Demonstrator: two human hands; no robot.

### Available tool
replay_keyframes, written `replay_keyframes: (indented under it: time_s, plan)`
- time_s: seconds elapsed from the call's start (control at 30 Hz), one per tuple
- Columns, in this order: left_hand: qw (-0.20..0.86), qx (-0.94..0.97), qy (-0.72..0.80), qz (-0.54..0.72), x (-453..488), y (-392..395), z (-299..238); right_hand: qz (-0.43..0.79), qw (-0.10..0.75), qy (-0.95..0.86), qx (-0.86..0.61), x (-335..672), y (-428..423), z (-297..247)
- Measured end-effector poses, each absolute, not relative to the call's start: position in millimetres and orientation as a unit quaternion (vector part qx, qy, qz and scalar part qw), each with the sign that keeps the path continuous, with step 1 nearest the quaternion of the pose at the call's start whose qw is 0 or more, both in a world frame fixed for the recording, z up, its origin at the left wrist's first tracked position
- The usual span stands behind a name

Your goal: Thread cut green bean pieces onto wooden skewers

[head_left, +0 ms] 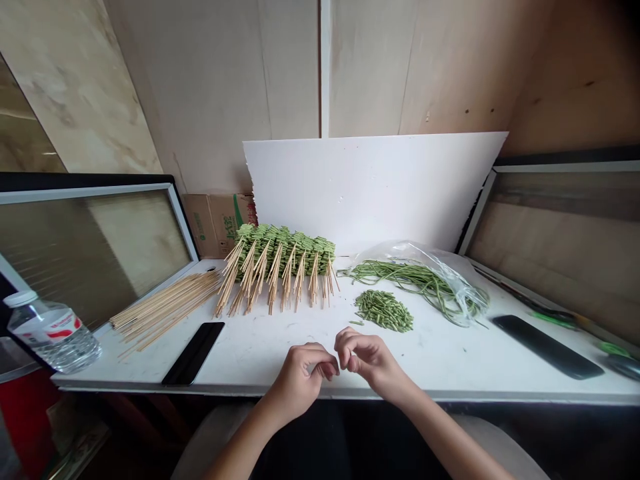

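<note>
My left hand is just over the front edge of the white table, its fingers curled and the tips drawn toward the thumb. Close beside it, my right hand is bent the same way, fingertips facing those of the left. Whatever may be between the fingers is too small or hidden to make out. Behind the right hand lies a heap of short-cut green bean pieces. Farther back, long green beans spill from a clear plastic bag. To the left, skewered green beans are stacked, their sticks pointing toward me.
Loose bamboo skewers lie at the left, near a black phone and a water bottle. A dark, flat, rounded object is at the right. A white board and a cardboard box stand behind.
</note>
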State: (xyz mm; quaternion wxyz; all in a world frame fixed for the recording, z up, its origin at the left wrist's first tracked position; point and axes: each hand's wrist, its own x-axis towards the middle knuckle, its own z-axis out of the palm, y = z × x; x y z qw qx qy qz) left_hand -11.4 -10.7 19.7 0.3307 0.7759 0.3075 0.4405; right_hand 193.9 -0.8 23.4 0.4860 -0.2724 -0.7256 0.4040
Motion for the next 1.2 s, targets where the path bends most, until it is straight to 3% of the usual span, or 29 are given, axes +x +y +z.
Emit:
replay_keyframes:
  time_s: [0.13, 0.23, 0.4, 0.53, 0.67, 0.9, 1.2]
  plan:
    - [0.350, 0.749, 0.340, 0.448, -13.7, -2.5, 13.5, 0.282, 0.508, -0.716, -0.388, 218.0, 21.8, 14.4]
    - [0.333, 0.740, 0.380, 0.444, -16.0, 3.4, 8.2, 0.168, 0.449, -0.734, -0.480, 238.4, 41.7, -2.0]
    - [0.297, 0.755, 0.404, 0.422, -17.5, 6.4, 3.1, 0.111, 0.400, -0.721, -0.555, 251.7, 56.3, -30.9]
    - [0.333, 0.748, 0.402, 0.409, -16.5, 6.4, 1.0, 0.067, 0.360, -0.754, -0.545, 254.6, 59.0, -37.9]
    - [0.339, 0.748, 0.394, 0.414, -16.7, 6.8, 1.2, 0.095, 0.385, -0.739, -0.545, 250.6, 56.0, -29.3]
    - [0.227, 0.805, 0.368, 0.405, -16.1, 2.1, -2.4, 0.372, 0.428, -0.743, -0.354, 207.4, 20.5, 0.5]
    - [0.044, 0.847, 0.323, 0.421, -18.2, 1.4, 14.7, 0.344, 0.447, -0.752, -0.340, 206.5, 15.3, 10.8]
